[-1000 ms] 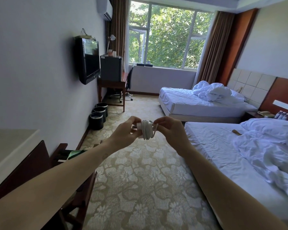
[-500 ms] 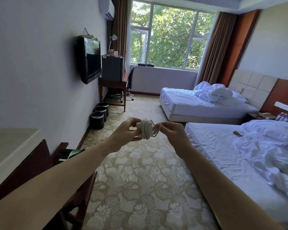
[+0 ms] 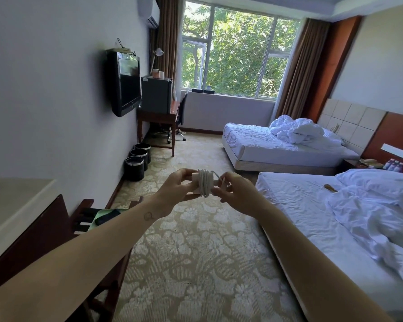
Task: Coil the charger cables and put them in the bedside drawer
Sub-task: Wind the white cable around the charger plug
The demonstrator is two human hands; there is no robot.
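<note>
A white charger block with its white cable (image 3: 204,185) wound tightly around it is held out in front of me at chest height, above the carpet. My left hand (image 3: 176,190) grips the block from the left side. On the right, my right hand (image 3: 234,191) pinches the loose end of the cable close against the coil. The bedside table (image 3: 351,164) stands far right between the two beds; its drawer front is hidden from here.
A near bed (image 3: 312,219) with rumpled white bedding runs along my right, a second bed (image 3: 282,145) beyond it. A luggage rack (image 3: 89,217) and counter sit at left, three black bins (image 3: 135,163) by the wall, desk and fridge farther back. Patterned carpet lies ahead.
The short free loop of cable at the right of the coil has been drawn in closer to the block. Both hands stay together; the view has shifted slightly.
</note>
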